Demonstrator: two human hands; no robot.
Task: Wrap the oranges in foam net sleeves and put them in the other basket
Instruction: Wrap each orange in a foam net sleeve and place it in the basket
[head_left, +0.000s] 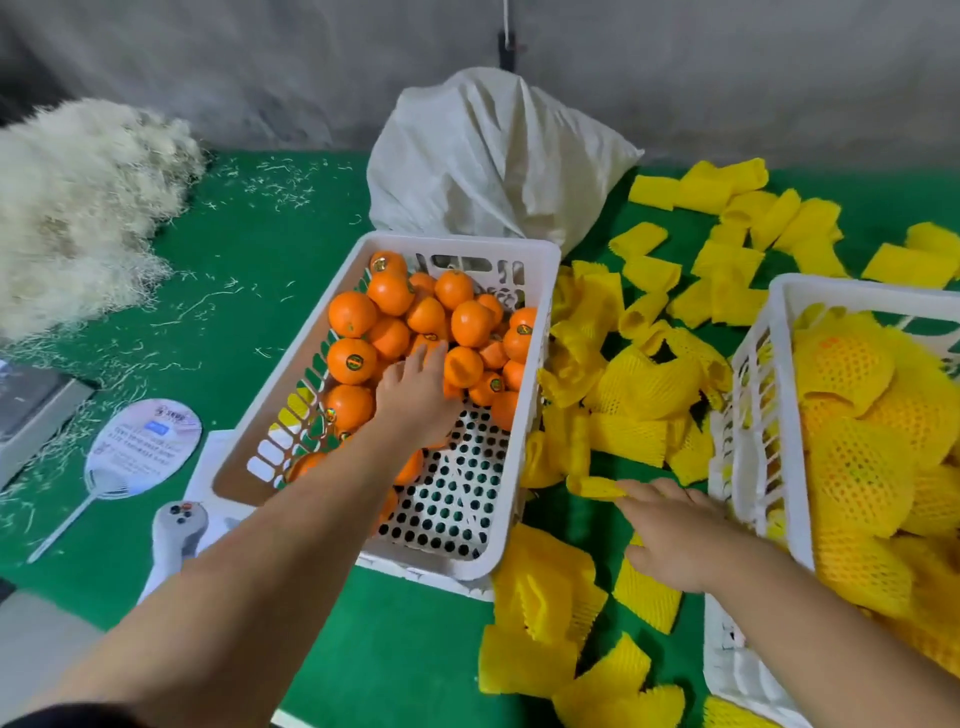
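Note:
A white perforated basket (524, 415) in the middle holds several loose oranges (352, 313), piled toward its far end. My left hand (415, 397) reaches into it palm down, fingers stretched over the oranges and touching them; I see no closed grip. Yellow foam net sleeves (644, 382) lie scattered on the green table between the baskets. My right hand (670, 530) lies flat and open above them, its fingertips touching one flattened sleeve (592, 487). At the right, a second white basket (748, 364) holds several oranges wrapped in yellow sleeves (857, 488).
A white sack (488, 156) stands behind the orange basket. A heap of pale wood wool (78, 208) fills the far left. A round hand fan (140, 447), a grey-white handheld device (176, 530) and a grey box (31, 410) lie left of the basket.

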